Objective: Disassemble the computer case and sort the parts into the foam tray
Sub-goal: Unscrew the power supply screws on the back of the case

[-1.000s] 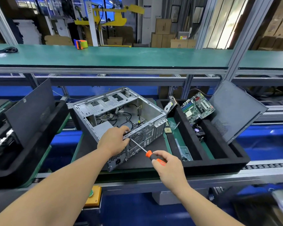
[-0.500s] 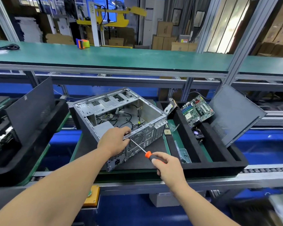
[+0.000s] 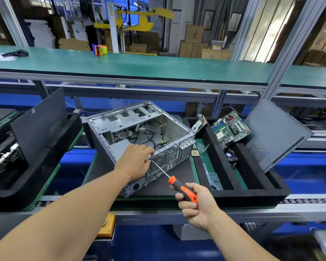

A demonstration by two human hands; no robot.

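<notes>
Right hand (image 3: 195,202) wraps its fingers round the orange-and-black handle of the screwdriver (image 3: 175,185), whose shaft runs up and away from that grip to a tip at the rear panel of the computer case (image 3: 139,132). Left hand (image 3: 137,162) meets the tip there, fingers curled over the panel's top edge; whether they pinch a screw beside the tip cannot be told, as the spot is hidden by the fingers. The case lies open-side up, cables loose inside, just beyond both hands. To the right of the driver grip stands the foam tray (image 3: 252,196), already holding a motherboard (image 3: 231,129), a side panel (image 3: 275,132) leaning on its far wall, and small parts in the near slots. Step in hand, by judgement: undoing a rear-panel fastener. The next move likely calls for steady axial pressure, the left hand bracing the case and catching the screw.
</notes>
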